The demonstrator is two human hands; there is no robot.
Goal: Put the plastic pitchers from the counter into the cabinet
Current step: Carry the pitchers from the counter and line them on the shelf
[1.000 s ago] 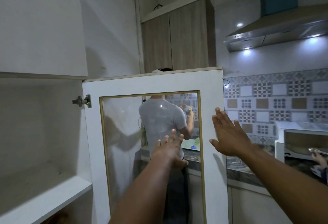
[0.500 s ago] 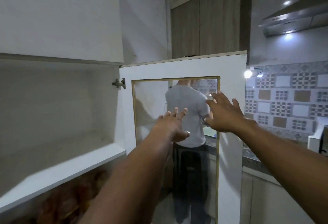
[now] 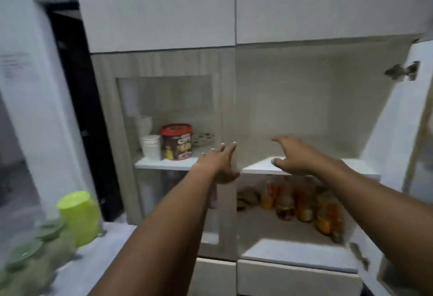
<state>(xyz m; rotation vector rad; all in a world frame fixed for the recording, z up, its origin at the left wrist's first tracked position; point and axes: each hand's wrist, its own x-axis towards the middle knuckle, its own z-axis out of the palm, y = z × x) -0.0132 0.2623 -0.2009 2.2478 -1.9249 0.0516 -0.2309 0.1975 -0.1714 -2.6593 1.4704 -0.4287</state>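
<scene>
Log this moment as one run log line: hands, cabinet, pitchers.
left hand: open, empty | right hand: open, empty, over upper shelf | cabinet door: open | green pitcher: on counter

The green pitchers (image 3: 30, 258) at the lower left are strongly blurred and cut by the left and bottom edges, so their number cannot be told. The bottles (image 3: 302, 204) on the lower shelf are smeared; their labels cannot be read. The open door (image 3: 419, 145) is cut by the right edge. Behind the closed glass door (image 3: 164, 108), the text on the red-lidded tub (image 3: 177, 142) is only partly readable. Both forearms leave the frame at the bottom.
</scene>
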